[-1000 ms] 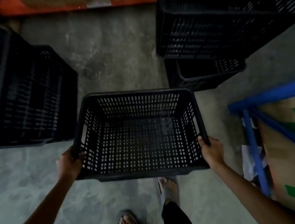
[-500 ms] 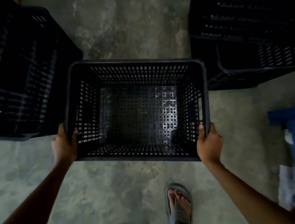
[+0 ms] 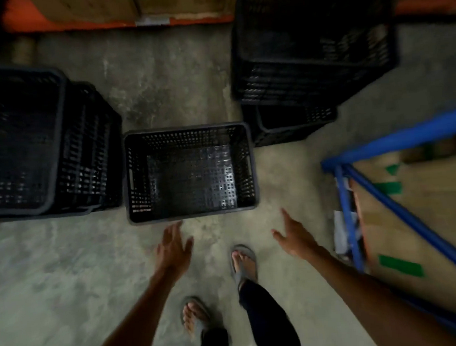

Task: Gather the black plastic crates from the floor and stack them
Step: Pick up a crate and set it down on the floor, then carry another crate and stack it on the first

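Note:
A black perforated plastic crate [image 3: 192, 215] stands upright and empty on the concrete floor in the middle of the view. A stack of black crates [image 3: 42, 149] is close on its left, and a taller stack [image 3: 313, 57] rises at the back right. My left hand [image 3: 172, 248] hovers just short of the crate's near edge, fingers spread, holding nothing. My right hand [image 3: 294, 236] is also open, a little to the right of the crate's near corner and apart from it.
A blue metal rack frame [image 3: 404, 210] with cardboard boxes [image 3: 426, 217] fills the right side. An orange shelf beam [image 3: 117, 23] runs along the back. My sandalled feet [image 3: 243, 261] stand on the concrete floor [image 3: 66, 281] behind the crate.
The crate that both hands carried by its side rims now rests on the floor between the two stacks. Both hands have let go and drawn back towards me.

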Available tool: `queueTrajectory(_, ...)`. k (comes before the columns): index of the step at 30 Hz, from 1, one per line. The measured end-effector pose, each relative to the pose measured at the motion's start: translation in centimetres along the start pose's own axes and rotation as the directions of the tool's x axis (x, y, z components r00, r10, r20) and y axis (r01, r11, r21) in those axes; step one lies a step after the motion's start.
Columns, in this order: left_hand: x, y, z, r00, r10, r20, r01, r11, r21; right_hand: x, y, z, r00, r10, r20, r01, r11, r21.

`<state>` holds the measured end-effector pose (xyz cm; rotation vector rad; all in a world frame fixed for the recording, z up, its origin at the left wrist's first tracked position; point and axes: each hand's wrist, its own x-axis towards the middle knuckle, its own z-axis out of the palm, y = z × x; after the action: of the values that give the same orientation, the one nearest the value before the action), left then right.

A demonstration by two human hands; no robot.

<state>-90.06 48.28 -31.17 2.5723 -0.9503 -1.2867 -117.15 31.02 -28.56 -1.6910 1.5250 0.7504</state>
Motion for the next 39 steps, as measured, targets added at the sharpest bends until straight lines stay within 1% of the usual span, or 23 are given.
queueTrajectory(2, -5.4, 3.7, -1.0, 0.987, 0.088, 0.134, -0.101, 0.991, 0.092, -5.7, 0.2, -2.7, 0.994, -0.08, 0.08, 0.089, 0.989, -0.121)
queueTrajectory(3, -7.8, 5.6, -2.0, 0.975, 0.113, 0.189, -0.135, 0.985, 0.111, -8.3, 0.0, -4.2, 0.991, -0.091, 0.1, 0.106, 0.982, -0.156)
queueTrajectory(5, -11.7, 9.4, -4.8, 0.958, 0.135, 0.252, -0.165, 0.981, 0.105, -12.9, 0.1, -7.1, 0.994, -0.077, 0.081, 0.088, 0.984, -0.153)
queueTrajectory(6, -13.2, 11.9, -7.2, 0.958, 0.133, 0.252, -0.162, 0.982, 0.098, -15.2, 0.2, -9.4, 0.996, -0.07, 0.052, 0.076, 0.99, -0.116)
queueTrajectory(8, -13.0, 14.7, -10.1, 0.969, 0.113, 0.221, -0.133, 0.988, 0.074, -16.2, -0.4, -12.1, 0.995, -0.09, 0.037, 0.093, 0.99, -0.102)
queueTrajectory(11, -10.8, 21.1, -16.1, 0.982, 0.142, 0.122, -0.149, 0.987, 0.056, -16.7, -0.3, -19.4, 0.99, -0.136, -0.039, 0.13, 0.984, -0.12)
queueTrajectory(12, -9.0, 23.6, -18.2, 0.984, 0.162, 0.075, -0.166, 0.985, 0.049, -15.8, -0.4, -22.2, 0.987, -0.145, -0.074, 0.138, 0.987, -0.085)
queueTrajectory(15, -2.4, 30.9, -22.8, 0.983, 0.177, -0.043, -0.177, 0.984, 0.009, -11.4, -0.6, -30.2, 0.965, -0.146, -0.219, 0.153, 0.988, 0.016)
queueTrajectory(18, 5.6, 37.6, -25.1, 0.978, 0.161, -0.135, -0.167, 0.986, -0.031, -4.1, -0.4, -37.2, 0.925, -0.134, -0.355, 0.154, 0.988, 0.029)
queueTrajectory(19, 9.9, 40.0, -25.1, 0.976, 0.152, -0.158, -0.158, 0.987, -0.025, 0.4, -0.1, -39.8, 0.915, -0.133, -0.381, 0.15, 0.989, 0.015)
queueTrajectory(21, 14.9, 42.3, -25.1, 0.968, 0.143, -0.206, -0.151, 0.988, -0.02, 5.9, 0.6, -43.0, 0.889, -0.149, -0.432, 0.135, 0.989, -0.064)
queueTrajectory(22, 19.3, 43.6, -24.3, 0.964, 0.133, -0.231, -0.14, 0.99, -0.012, 10.9, 1.3, -44.7, 0.875, -0.164, -0.455, 0.137, 0.986, -0.094)
queueTrajectory(24, 27.2, 45.5, -22.8, 0.96, 0.109, -0.259, -0.111, 0.994, 0.007, 18.5, 2.7, -47.5, 0.829, -0.154, -0.537, 0.131, 0.988, -0.082)
queueTrajectory(26, 31.8, 46.1, -22.5, 0.94, 0.075, -0.333, -0.083, 0.996, -0.012, 23.3, 3.6, -49.3, 0.761, -0.159, -0.628, 0.117, 0.987, -0.109)
queueTrajectory(28, 36.8, 46.2, -21.5, 0.915, 0.035, -0.402, -0.062, 0.997, -0.054, 29.0, 5.1, -50.7, 0.74, -0.126, -0.661, 0.07, 0.991, -0.111)
queueTrajectory(29, 38.9, 46.2, -20.9, 0.912, 0.017, -0.41, -0.051, 0.996, -0.074, 31.4, 5.8, -51.0, 0.743, -0.104, -0.661, 0.054, 0.994, -0.096)
queueTrajectory(31, 41.0, 46.1, -20.5, 0.91, -0.016, -0.414, -0.036, 0.992, -0.119, 34.3, 6.7, -51.3, 0.751, -0.045, -0.658, 0.055, 0.998, -0.004)
queueTrajectory(33, 42.5, 46.3, -20.2, 0.91, -0.058, -0.411, -0.012, 0.986, -0.167, 36.3, 6.8, -51.9, 0.762, 0.053, -0.645, 0.104, 0.974, 0.203)
queueTrajectory(34, 42.7, 46.5, -20.0, 0.909, -0.072, -0.41, -0.005, 0.983, -0.185, 36.8, 6.7, -52.0, 0.747, 0.095, -0.658, 0.122, 0.953, 0.276)
queueTrajectory(36, 42.9, 46.7, -19.5, 0.883, -0.067, -0.465, -0.009, 0.987, -0.161, 37.5, 6.6, -52.0, 0.687, 0.114, -0.718, 0.136, 0.95, 0.281)
queueTrajectory(37, 42.9, 46.8, -19.4, 0.861, -0.061, -0.505, -0.007, 0.991, -0.132, 37.5, 6.7, -52.0, 0.679, 0.108, -0.727, 0.131, 0.955, 0.265)
queueTrajectory(38, 42.7, 46.8, -19.5, 0.845, -0.056, -0.532, -0.006, 0.994, -0.113, 37.5, 6.8, -52.0, 0.685, 0.1, -0.722, 0.142, 0.953, 0.268)
queueTrajectory(39, 42.3, 46.8, -19.6, 0.845, -0.046, -0.533, -0.021, 0.993, -0.118, 37.1, 6.8, -52.0, 0.699, 0.091, -0.709, 0.17, 0.942, 0.289)
